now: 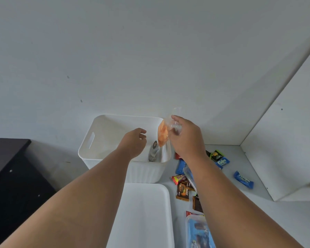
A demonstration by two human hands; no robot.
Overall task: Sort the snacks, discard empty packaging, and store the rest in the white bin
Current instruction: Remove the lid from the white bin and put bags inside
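Far white bin [87, 142]: one silver packet [153, 153] leans against its right inner wall. Right hand [186, 138] pinches a clear bag of orange snack [162, 135] above the bin's right rim. Left hand [135, 142] hovers over the bin, fingers loosely curled, holding nothing. A near white tray [143, 215] lies in front; loose snack packets [182, 191] lie to its right.

Two white bins [104, 129] [141, 212], three small blue packets [180, 166] [223, 161] [243, 179], two brown packets [182, 192] [197, 204], one orange snack bag [162, 135].

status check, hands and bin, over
Right hand grips clear bag of orange snacks over white bin. Left hand empty above bin. One grey packet inside. Nothing blocking.
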